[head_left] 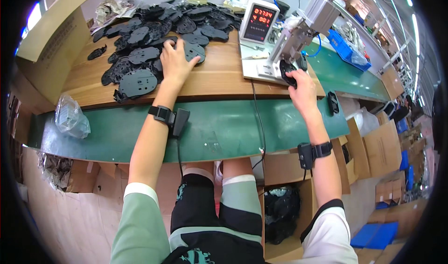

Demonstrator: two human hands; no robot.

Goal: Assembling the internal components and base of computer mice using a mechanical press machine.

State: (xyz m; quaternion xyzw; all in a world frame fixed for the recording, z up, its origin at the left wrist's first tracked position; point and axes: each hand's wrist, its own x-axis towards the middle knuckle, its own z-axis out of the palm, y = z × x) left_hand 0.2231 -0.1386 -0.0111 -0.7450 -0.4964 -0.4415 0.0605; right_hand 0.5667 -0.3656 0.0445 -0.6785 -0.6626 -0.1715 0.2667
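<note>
A heap of flat, dark plastic plates with rounded outlines [137, 83] is spread over the wooden board. Among them, my left hand [176, 64] has its fingers curled down and its thumb on one dark plastic plate [195, 53] at the heap's right edge. My right hand [303, 90] pinches a black plastic part [286, 71] at the base of a metal bench press [291, 42]. The fingers partly cover that part. The press head stands just above and behind it. Both wrists wear black straps with small boxes.
Beside the press stands a counter box with a red display [259, 22]. An open carton [56, 49] borders the heap on the left. A small black part [332, 102] lies right of the board on the green table [219, 126]. A black cable crosses the table front. Blue bin [347, 51] at back right.
</note>
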